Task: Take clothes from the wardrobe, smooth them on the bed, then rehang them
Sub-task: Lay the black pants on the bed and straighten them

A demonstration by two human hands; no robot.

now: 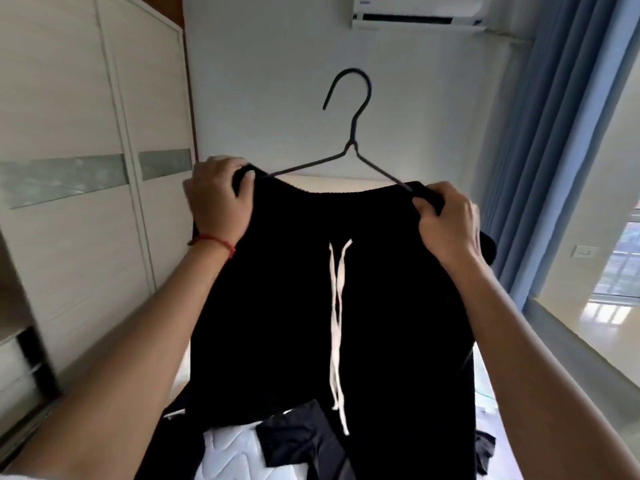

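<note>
I hold up black drawstring pants [284, 306] in front of me, with a white drawstring [336, 306] hanging down the middle. A dark wire hanger [351, 140] sits in the waistband, its hook pointing up and left. My left hand [218, 199] grips the left end of the waistband over the hanger's arm. At the right end, my right hand [446, 220] pinches the waistband. The pants hang above the bed [228, 452]. The wardrobe [86, 202] stands at the left with cream sliding doors.
Other dark clothes [298, 441] lie on the white quilted mattress below. A blue curtain [554, 150] and a bright window [620, 265] are on the right. An air conditioner [419, 10] hangs high on the white back wall.
</note>
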